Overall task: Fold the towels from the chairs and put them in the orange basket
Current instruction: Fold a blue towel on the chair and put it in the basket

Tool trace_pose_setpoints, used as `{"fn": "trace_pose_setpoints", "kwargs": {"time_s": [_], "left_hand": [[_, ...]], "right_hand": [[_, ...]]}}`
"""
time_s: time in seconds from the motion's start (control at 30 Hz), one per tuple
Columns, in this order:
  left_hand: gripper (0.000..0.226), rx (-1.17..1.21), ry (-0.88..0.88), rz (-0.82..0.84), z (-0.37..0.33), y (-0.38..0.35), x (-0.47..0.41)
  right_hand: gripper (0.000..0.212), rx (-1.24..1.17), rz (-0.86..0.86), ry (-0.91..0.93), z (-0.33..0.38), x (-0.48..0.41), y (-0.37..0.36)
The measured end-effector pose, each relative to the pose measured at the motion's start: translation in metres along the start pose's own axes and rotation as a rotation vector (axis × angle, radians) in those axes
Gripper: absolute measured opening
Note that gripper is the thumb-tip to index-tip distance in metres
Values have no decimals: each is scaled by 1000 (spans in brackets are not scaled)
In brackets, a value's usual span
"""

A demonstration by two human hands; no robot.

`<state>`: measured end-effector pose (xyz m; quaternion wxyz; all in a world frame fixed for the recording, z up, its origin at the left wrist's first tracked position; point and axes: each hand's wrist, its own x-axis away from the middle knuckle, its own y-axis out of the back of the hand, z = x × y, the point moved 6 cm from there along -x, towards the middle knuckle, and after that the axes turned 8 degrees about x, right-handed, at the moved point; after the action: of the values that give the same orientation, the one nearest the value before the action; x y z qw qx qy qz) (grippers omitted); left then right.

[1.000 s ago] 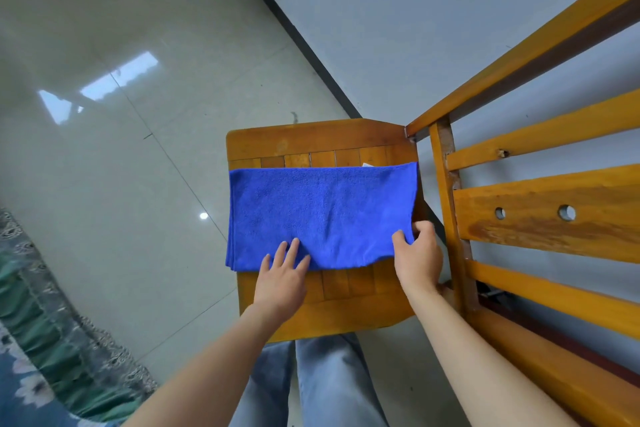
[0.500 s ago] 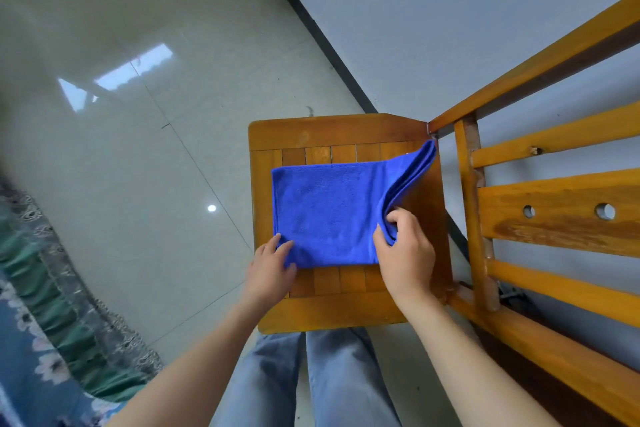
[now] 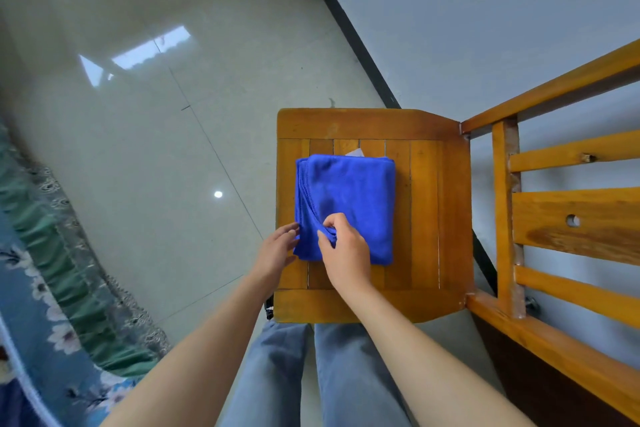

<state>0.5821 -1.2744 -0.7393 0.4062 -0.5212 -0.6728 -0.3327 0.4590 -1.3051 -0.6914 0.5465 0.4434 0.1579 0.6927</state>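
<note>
The towel (image 3: 349, 198) lies folded on the seat (image 3: 429, 218) of the chair, a little toward 9 o'clock from the middle. The right hand (image 3: 346, 253) pinches the loose layers at the towel's 7 o'clock corner, thumb and fingers closed on the cloth. The left hand (image 3: 275, 251) has relaxed fingers that only touch the towel's edge at 8 o'clock and grasp nothing.

I think the risk is at this corner. The layers along the 9 o'clock edge are bunched and not lined up, so if the right hand pulls further, the top layer can slide and the fold can open. The left hand only rests at the side, so it may not stop the whole towel from slipping over the smooth wood toward the seat's 9 o'clock edge and down to the floor. A lift by one corner would also undo the fold.

Count: one towel, one chair, one white tag (image 3: 355, 152) at the towel's 12 o'clock edge, two hands. No basket is in view.
</note>
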Motion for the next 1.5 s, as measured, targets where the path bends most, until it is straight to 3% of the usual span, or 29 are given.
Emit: {"fn": "trace_pose_setpoints", "kwargs": {"time_s": [0.1,0.17,0.27,0.37,0.43,0.5,0.6,0.7,0.83,0.9,1.07,1.17,1.3,1.5], "left_hand": [[36,41,8,-1,3,1,0],[36,49,-4,-4,2,1,1],[38,-88,-105,-13,0,4,1],[42,-626,-373,-89,1,4,3],[42,-1043,-657,-121,3,-8,9],[47,-1277,-818,-51,13,-25,10],[54,-1458,-910,54,24,-44,9],[85,-1521,-897,25,28,-46,-3],[76,-1541,-1050,-76,22,-47,-16],[64,-1540,-1132,-99,21,-46,-19],[77,-1608,-1119,-17,10,-46,-21],[80,-1629,-1090,64,-2,-45,-17],[83,-1602,-1109,106,-21,-40,-2],[77,-1523,-1200,-13,-67,-26,64]], "right_hand": [[15,-8,47,8,1,0,-6],[27,-7,193,29,-3,1,-17],[36,259,370,160,-20,7,-32],[30,576,247,349,-37,11,-18],[40,772,210,393,-56,14,-11],[61,877,221,420,-75,15,-5],[85,951,215,459,-95,12,2],[98,985,170,492,-102,6,1],[96,994,96,514,-104,-7,-9],[86,977,60,519,-102,-9,-12],[38,871,-127,626,-95,-13,-7],[27,779,-175,668,-83,-12,6],[42,725,-176,650,-60,-5,29],[45,664,-258,597,-4,24,79]]}}
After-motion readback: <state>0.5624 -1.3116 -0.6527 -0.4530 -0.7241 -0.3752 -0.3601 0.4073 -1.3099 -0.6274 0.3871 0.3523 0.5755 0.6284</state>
